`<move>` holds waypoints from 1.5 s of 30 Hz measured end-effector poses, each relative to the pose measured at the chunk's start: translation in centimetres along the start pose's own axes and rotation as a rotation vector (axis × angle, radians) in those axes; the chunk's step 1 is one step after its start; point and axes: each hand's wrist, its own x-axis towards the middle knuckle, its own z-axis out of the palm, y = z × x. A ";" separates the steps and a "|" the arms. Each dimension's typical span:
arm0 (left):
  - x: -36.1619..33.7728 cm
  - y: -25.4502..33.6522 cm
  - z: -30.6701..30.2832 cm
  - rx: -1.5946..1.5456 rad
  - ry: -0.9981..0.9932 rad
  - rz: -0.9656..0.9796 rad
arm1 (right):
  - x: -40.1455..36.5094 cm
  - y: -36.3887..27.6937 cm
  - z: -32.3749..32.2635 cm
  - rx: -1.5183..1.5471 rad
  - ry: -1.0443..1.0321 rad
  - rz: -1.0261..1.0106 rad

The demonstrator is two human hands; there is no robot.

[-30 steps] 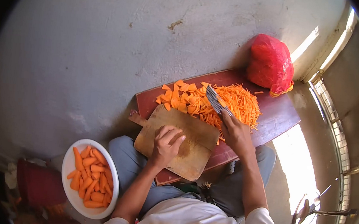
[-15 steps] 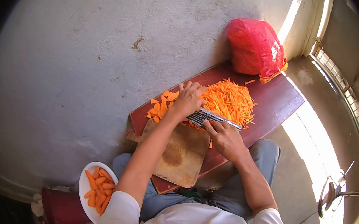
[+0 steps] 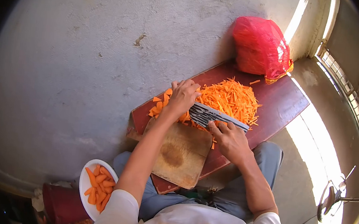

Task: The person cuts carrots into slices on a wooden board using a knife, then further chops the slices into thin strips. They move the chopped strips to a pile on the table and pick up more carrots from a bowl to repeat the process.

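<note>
A flat grey slicer with black streaks slants across the red table in front of the shredded carrot. My left hand is closed at its upper left end, the fingertips hidden from me. On the slicer's streaked face, towards the right end, rest the bent fingers of my right hand. A bit of orange carrot shows at those fingers, mostly covered by them. Flat-cut carrot pieces lie left of my left wrist. Nearer to me is a worn wooden chopping board.
The red table runs along a grey wall. On its far end sits a red plastic bag. A white bowl of whole peeled carrots stands at my lower left, beside a dark red bucket. A fan-like stand is at the right.
The slicer's face has tipped further into view, showing more of its streaks. My right hand has moved slightly right and down; my left hand has shifted slightly left. The whole view has moved a little.
</note>
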 end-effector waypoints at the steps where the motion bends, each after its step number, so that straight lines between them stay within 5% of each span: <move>1: -0.2 -0.7 0.2 -0.028 0.033 -0.022 | 0.0 0.1 0.3 0.019 -0.002 0.006; 6: -2.8 -6.7 1.9 -0.105 0.160 -0.134 | 0.0 0.3 0.1 0.080 -0.017 0.085; 13: -5.0 -8.1 -1.6 0.000 -0.275 -0.497 | 0.3 1.2 0.4 0.177 0.076 0.182; 19: -5.0 -7.1 -0.3 -0.074 -0.471 -0.427 | 0.2 1.4 0.6 0.176 0.091 0.160; 28: -5.0 -7.6 0.7 -0.020 -0.400 -0.309 | 0.1 1.7 0.9 0.244 0.113 0.142; 37: -6.0 -8.1 0.8 -0.330 -0.003 -0.356 | 0.2 1.8 0.6 0.297 0.162 0.127; 45: -8.9 -5.1 -3.6 -0.539 0.002 -0.602 | 0.3 2.0 1.1 0.288 0.186 0.127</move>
